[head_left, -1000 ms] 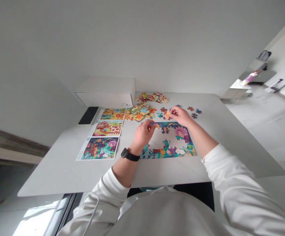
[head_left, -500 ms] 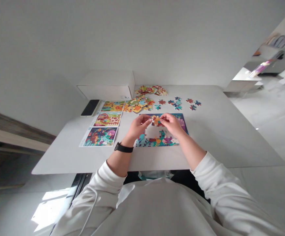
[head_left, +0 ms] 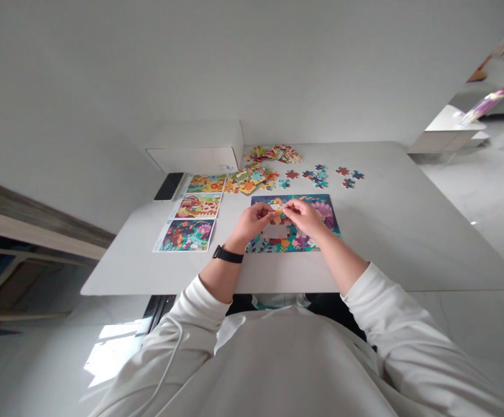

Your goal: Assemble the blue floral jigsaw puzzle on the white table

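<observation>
A partly assembled jigsaw puzzle (head_left: 330, 219), mostly dark blue, teal and purple, lies in front of me with a pale gap in its middle. Over its upper part, my left hand (head_left: 255, 220) and my right hand (head_left: 302, 217) meet fingertip to fingertip. Between them they pinch an orange puzzle piece (head_left: 279, 212), partly covered by the fingers. Whether the piece touches the puzzle I cannot tell. To the left lies a sheet of reference pictures (head_left: 186, 236); its lowest picture has the same colours as the puzzle.
Heaped yellow puzzle pieces (head_left: 248, 180) lie behind the puzzle, with red and green pieces (head_left: 269, 153) farther back. Loose teal and blue pieces (head_left: 316, 176) and a small group (head_left: 349, 183) sit to the right. A white box (head_left: 195, 156) and a phone (head_left: 169, 186) are back left.
The view has shifted, so the table sits slightly higher and farther right. Both hands keep their pinch on the orange piece, now less visible between the fingertips.
</observation>
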The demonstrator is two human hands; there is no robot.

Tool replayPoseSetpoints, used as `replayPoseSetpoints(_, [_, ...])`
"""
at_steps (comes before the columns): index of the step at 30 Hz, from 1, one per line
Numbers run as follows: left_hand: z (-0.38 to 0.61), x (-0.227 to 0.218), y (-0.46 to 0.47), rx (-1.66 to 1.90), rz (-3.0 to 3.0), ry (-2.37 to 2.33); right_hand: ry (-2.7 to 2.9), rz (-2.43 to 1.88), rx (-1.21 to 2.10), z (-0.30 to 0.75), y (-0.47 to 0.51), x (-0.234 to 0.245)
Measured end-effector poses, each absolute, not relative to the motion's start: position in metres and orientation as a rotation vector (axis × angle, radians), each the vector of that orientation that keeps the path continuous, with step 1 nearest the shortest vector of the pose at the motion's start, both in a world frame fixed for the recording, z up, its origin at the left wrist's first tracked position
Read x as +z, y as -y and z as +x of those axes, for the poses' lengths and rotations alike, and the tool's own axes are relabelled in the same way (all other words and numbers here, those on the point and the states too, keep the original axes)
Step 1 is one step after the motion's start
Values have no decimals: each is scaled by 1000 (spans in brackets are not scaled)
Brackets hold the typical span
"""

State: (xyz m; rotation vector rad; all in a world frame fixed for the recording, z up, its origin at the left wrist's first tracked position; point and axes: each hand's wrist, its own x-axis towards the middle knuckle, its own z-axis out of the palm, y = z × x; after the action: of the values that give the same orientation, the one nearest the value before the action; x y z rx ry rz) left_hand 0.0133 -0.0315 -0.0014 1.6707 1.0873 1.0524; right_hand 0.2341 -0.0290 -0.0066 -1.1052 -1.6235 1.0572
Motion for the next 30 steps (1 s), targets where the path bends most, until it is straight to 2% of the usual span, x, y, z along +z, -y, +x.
replayPoseSetpoints(16, [16,2,35,988,1713,-1164,1701,-1178,1040,242,28,-5])
replayPoseSetpoints(25, [15,9,40,811,1867,-1155,1856,-1163,1265,252,32,7])
replayPoseSetpoints(30, [12,9,38,733,2023,-1187,1975,-1257,1166,253,33,8])
